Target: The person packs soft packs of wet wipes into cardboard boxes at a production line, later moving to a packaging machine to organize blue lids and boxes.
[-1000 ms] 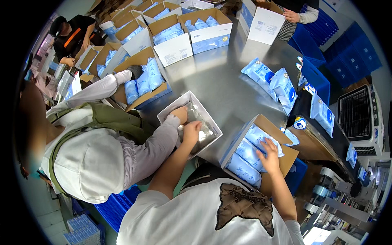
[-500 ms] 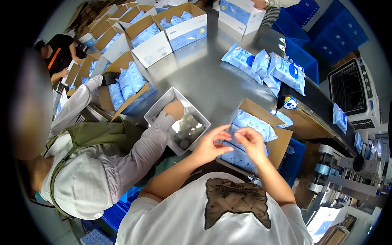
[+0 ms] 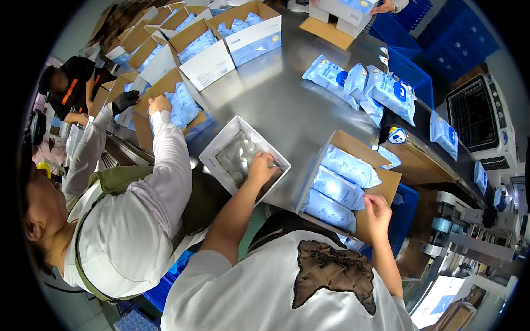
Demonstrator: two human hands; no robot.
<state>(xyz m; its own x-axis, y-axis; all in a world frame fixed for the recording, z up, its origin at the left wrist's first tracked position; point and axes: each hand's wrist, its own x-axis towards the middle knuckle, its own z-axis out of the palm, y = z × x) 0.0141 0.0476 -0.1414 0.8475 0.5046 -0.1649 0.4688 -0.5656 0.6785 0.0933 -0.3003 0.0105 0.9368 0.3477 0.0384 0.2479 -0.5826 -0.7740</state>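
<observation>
My left hand (image 3: 260,169) reaches into a white box (image 3: 280,177) of clear, shiny, roundish pieces. Its fingers are curled, and what they grip, if anything, is hidden. At the right, my right hand (image 3: 377,214) is closed, thumb and fingertips together at the end of a light blue soft pack (image 3: 338,187). I cannot make out anything held there. That pack lies between two more, the far pack (image 3: 351,165) and the near pack (image 3: 329,211), side by side in an open cardboard box (image 3: 381,207).
Several soft packs (image 3: 391,95) are heaped beside a dark conveyor (image 3: 458,140) carrying more. Filled open boxes (image 3: 207,71) line the far left of the metal table (image 3: 265,94). A co-worker (image 3: 121,220) works over a box at my left; another person's hand (image 3: 383,6) holds a box at the far edge.
My left hand has moved from the cardboard box into the white box. My right hand has drawn right to the pack's end. The co-worker's hand has left the white box for a filled box.
</observation>
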